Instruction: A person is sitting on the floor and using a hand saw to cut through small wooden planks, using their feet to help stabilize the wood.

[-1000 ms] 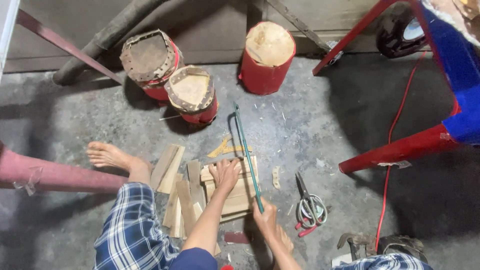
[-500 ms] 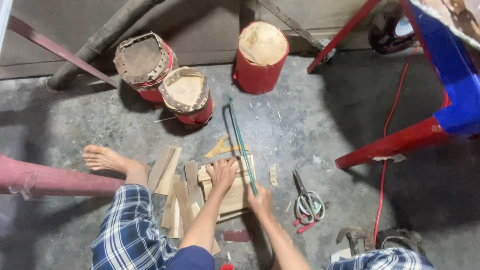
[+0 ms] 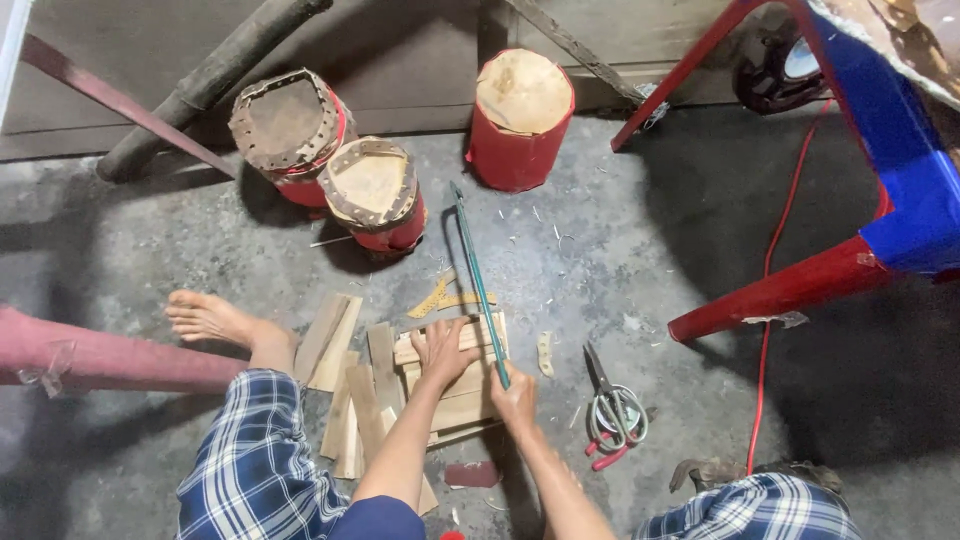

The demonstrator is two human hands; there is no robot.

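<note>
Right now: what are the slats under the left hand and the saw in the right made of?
Slats: bare, unfinished wood by the look, pale tan with grain lines. Saw: thin frame, probably painted metal, teal-green; the blade is too thin to judge. Left hand presses flat; right hand grips the handle.

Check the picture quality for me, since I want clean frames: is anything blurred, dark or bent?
Head view: left hand and saw sharp; floor evenly lit; deep shadow under the red-and-blue frame; straight edges bow toward the corners.

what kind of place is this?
Probably a small floor-level woodworking or craft workshop: bare concrete floor with chips, wooden slats under the left hand, a saw in the right hand, red drum-like shells nearby.
</note>
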